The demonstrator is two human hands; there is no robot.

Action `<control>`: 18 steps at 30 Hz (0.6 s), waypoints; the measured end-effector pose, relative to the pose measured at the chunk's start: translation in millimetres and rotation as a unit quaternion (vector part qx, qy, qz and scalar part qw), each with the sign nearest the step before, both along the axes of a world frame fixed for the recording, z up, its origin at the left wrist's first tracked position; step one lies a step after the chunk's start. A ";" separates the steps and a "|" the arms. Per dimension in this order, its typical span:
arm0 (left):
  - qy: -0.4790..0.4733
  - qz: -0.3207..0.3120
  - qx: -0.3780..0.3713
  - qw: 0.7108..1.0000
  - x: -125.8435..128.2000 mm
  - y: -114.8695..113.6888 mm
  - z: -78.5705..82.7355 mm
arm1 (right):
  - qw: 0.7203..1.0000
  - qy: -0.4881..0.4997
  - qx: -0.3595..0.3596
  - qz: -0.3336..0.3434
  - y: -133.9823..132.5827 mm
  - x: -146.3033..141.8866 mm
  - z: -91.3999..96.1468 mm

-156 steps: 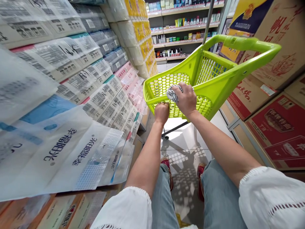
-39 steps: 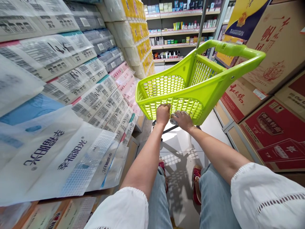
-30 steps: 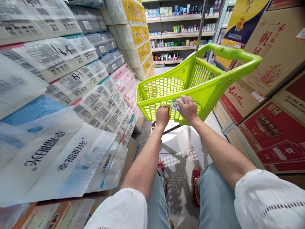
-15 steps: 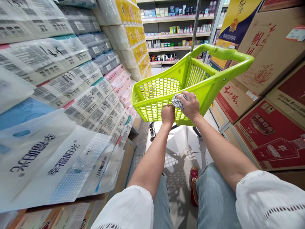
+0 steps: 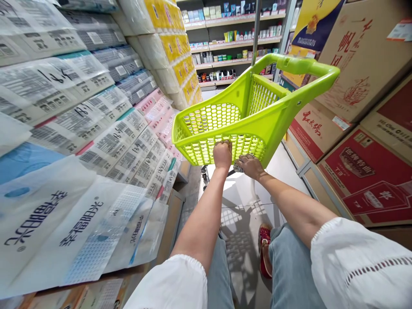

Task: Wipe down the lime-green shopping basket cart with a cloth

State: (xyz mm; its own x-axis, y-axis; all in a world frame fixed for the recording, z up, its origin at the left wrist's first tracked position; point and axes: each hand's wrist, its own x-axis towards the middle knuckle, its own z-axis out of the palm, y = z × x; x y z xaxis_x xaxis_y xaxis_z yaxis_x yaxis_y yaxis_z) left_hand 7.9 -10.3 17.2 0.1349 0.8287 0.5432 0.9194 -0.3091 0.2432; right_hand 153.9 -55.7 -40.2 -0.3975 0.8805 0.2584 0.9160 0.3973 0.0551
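Note:
A lime-green plastic shopping cart (image 5: 277, 116) with a mesh-sided basket stands side-on before me. My left hand (image 5: 222, 154) is closed in a fist against the near mesh side, its fingers hooked at the holes and partly hidden. Beside it, my right hand (image 5: 252, 166) presses a bunched grey-and-white striped cloth (image 5: 238, 166) to the lower edge of that side, fingers bent over it. The basket's visible inside shows only its green mesh, and a folded-up seat panel (image 5: 264, 95) sits toward the handle (image 5: 299, 65).
Stacked plastic-wrapped packs (image 5: 106, 137) line the left, with yellow-printed paper rolls (image 5: 175, 47) beyond. Cartons (image 5: 380, 171) are piled on the right. Shelves of bottles and boxes (image 5: 234, 40) stand ahead. My red shoe (image 5: 264, 253) is on the tiled floor (image 5: 238, 201).
My right hand has moved down with the cloth, from the middle of the cart's side to its lower edge. My left hand stays at the mesh. The view has shifted slightly.

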 end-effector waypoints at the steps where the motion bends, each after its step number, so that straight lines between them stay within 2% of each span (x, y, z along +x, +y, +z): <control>1: -0.001 0.000 0.005 1.000 -0.3 -0.1 -0.3 | 1.000 0.003 0.008 -0.005 1.3 0.5 3.5; 3: -0.005 0.002 0.008 1.000 -1.0 0.2 -0.3 | 0.999 0.014 0.046 -0.018 6.5 0.3 19.1; 9: -0.019 0.005 -0.017 1.000 -3.6 -0.6 2.1 | 0.970 0.095 0.213 -0.064 21.6 -6.3 90.7; 11: -0.019 0.007 -0.019 1.000 -4.1 -1.6 3.0 | 0.960 0.114 0.243 -0.077 23.6 -7.7 103.3; 14: -0.020 0.014 -0.024 0.999 -5.0 -1.9 3.9 | 0.960 0.116 0.239 -0.084 24.7 -7.8 99.2; 18: -0.028 0.014 -0.033 0.999 -7.5 0.9 3.2 | 0.981 0.079 0.163 -0.070 17.5 -9.3 59.8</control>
